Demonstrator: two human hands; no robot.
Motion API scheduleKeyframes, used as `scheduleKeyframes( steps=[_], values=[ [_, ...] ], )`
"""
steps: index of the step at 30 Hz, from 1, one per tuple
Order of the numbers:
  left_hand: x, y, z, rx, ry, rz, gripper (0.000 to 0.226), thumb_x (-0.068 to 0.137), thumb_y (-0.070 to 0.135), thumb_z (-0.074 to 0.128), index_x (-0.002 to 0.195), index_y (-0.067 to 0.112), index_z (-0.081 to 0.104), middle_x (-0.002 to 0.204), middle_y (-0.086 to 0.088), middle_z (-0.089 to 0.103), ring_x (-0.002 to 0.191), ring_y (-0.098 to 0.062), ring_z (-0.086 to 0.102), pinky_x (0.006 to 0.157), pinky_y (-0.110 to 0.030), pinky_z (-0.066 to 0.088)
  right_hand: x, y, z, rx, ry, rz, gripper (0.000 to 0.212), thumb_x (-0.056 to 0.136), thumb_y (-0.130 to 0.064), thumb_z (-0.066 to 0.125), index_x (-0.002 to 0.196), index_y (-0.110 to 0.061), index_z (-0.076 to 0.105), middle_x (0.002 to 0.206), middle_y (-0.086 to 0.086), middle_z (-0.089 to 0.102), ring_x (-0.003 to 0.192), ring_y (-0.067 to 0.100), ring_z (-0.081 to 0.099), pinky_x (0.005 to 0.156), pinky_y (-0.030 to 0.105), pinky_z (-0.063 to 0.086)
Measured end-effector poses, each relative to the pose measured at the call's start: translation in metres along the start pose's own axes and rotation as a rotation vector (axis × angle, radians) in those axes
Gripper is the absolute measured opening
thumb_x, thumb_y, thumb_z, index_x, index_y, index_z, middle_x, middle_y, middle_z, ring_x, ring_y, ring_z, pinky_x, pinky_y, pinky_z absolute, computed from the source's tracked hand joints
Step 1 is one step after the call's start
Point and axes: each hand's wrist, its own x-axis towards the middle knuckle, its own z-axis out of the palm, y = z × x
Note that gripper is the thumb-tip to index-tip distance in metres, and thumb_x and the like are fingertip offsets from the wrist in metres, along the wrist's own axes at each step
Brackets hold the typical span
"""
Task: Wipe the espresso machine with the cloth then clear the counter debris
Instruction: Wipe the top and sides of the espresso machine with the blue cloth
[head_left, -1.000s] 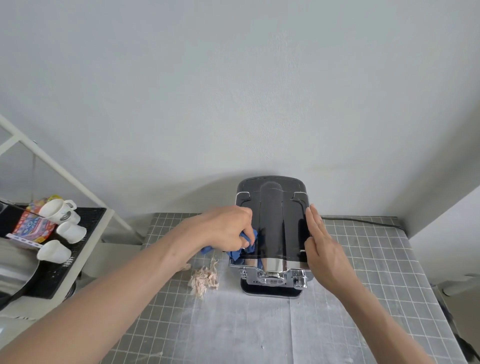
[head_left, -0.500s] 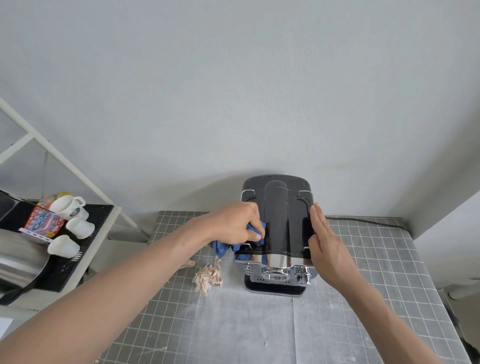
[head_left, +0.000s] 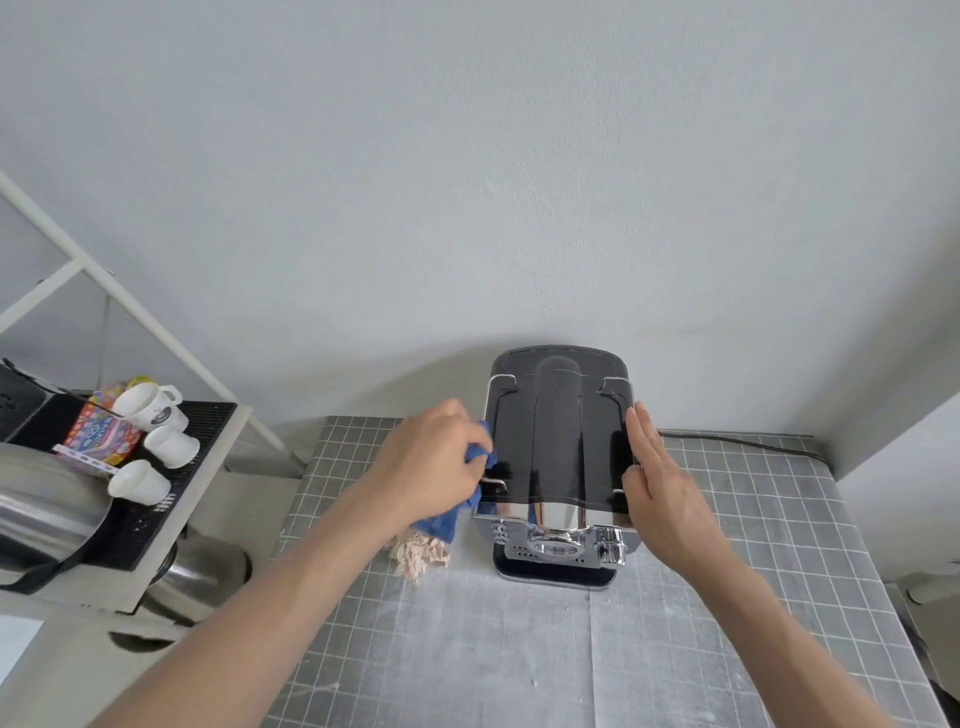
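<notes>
With the espresso machine (head_left: 558, 457) at the counter's (head_left: 753, 519) back edge, the flat, open right hand (head_left: 660, 488) should brace it while the left hand (head_left: 431, 467), bunching the cloth (head_left: 470, 493), wipes its left side firmly downward.

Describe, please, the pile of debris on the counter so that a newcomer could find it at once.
Start at the black and chrome espresso machine standing against the wall on the grid-patterned counter mat. Look to its left, just below the left hand gripping the blue cloth. There lies the debris: a small heap of pale, pinkish-beige shreds, the only loose clump on the mat.
</notes>
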Motion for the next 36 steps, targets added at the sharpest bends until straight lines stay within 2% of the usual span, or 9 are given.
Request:
scheduleKeyframes(
  steps=[6,9,14,18,21,23,29,32,36],
  values=[
    [-0.062,-0.008,0.064,-0.427,0.269,-0.362,0.008,0.089,0.035,0.073,0.091,0.036,0.081,0.087,0.013,0.069,0.078,-0.003,0.064,0.07,-0.027,0.054,0.002,0.002,0.004,0.009,-0.013,0.034,0.07,0.103,-0.015,0.029,0.162,-0.04,0.0,0.169,-0.023,-0.004,0.09,0.025,0.069,0.064,0.043,0.055],
    [-0.06,0.003,0.079,-0.545,0.385,-0.396,0.014,0.091,0.033,0.075,0.103,0.031,0.082,0.096,0.016,0.069,0.086,-0.002,0.067,0.074,-0.024,0.055,0.002,0.002,0.003,-0.004,-0.02,0.048,0.069,0.104,-0.016,0.028,0.162,-0.041,-0.001,0.168,-0.024,-0.006,0.093,0.025,0.068,0.064,0.039,0.055],
    [-0.056,0.026,0.089,-0.862,0.495,-0.485,0.012,0.092,0.032,0.076,0.1,0.039,0.08,0.102,0.013,0.07,0.09,-0.001,0.069,0.078,-0.03,0.059,0.001,-0.001,0.002,0.013,-0.026,0.049,0.069,0.105,-0.015,0.029,0.162,-0.04,-0.001,0.168,-0.024,-0.005,0.099,0.025,0.067,0.066,0.037,0.055],
    [-0.065,0.034,0.099,-0.613,0.452,-0.341,0.022,0.097,0.028,0.069,0.118,0.027,0.077,0.115,0.014,0.057,0.097,0.004,0.063,0.08,-0.018,0.053,0.001,-0.002,0.002,0.04,-0.037,0.058,0.07,0.105,-0.015,0.028,0.162,-0.041,-0.001,0.169,-0.024,-0.005,0.088,0.013,0.066,0.064,0.032,0.053],
    [-0.072,0.041,0.099,-0.463,0.392,-0.182,0.019,0.099,0.025,0.066,0.114,0.023,0.077,0.115,0.016,0.054,0.075,-0.003,0.064,0.062,-0.016,0.052,0.002,-0.001,0.004,0.04,-0.028,0.06,0.069,0.104,-0.014,0.029,0.163,-0.039,0.001,0.168,-0.024,-0.005,0.08,0.006,0.064,0.056,0.026,0.046],
    [-0.075,0.046,0.098,-0.381,0.384,-0.132,0.019,0.1,0.031,0.061,0.108,0.026,0.076,0.113,0.016,0.057,0.071,-0.004,0.062,0.057,-0.021,0.053,0.001,-0.002,0.004,0.043,-0.033,0.067,0.069,0.104,-0.015,0.029,0.163,-0.039,0.001,0.168,-0.025,-0.005,0.081,0.008,0.066,0.058,0.031,0.05],
    [-0.066,0.034,0.1,-0.242,0.432,-0.254,0.017,0.09,0.02,0.075,0.106,0.022,0.079,0.1,0.004,0.062,0.066,-0.015,0.063,0.049,-0.034,0.055,0.002,0.0,0.002,0.047,-0.039,0.056,0.07,0.103,-0.015,0.03,0.162,-0.041,0.001,0.168,-0.026,-0.004,0.081,0.018,0.068,0.063,0.039,0.055],
    [-0.056,0.028,0.097,-0.22,0.435,-0.31,0.015,0.092,0.022,0.073,0.105,0.02,0.079,0.1,0.002,0.06,0.063,-0.016,0.062,0.051,-0.032,0.054,0.002,0.001,0.002,0.045,-0.038,0.053,0.07,0.104,-0.014,0.03,0.162,-0.04,0.0,0.169,-0.024,-0.004,0.076,0.019,0.068,0.061,0.041,0.054],
    [-0.067,0.049,0.091,-0.29,0.411,-0.186,0.016,0.091,0.016,0.075,0.106,0.021,0.078,0.103,0.007,0.059,0.063,-0.003,0.056,0.049,-0.02,0.049,0.002,0.003,0.004,0.039,-0.035,0.038,0.07,0.104,-0.015,0.029,0.162,-0.039,-0.001,0.169,-0.022,-0.005,0.068,0.017,0.066,0.054,0.034,0.05]
  ],
)
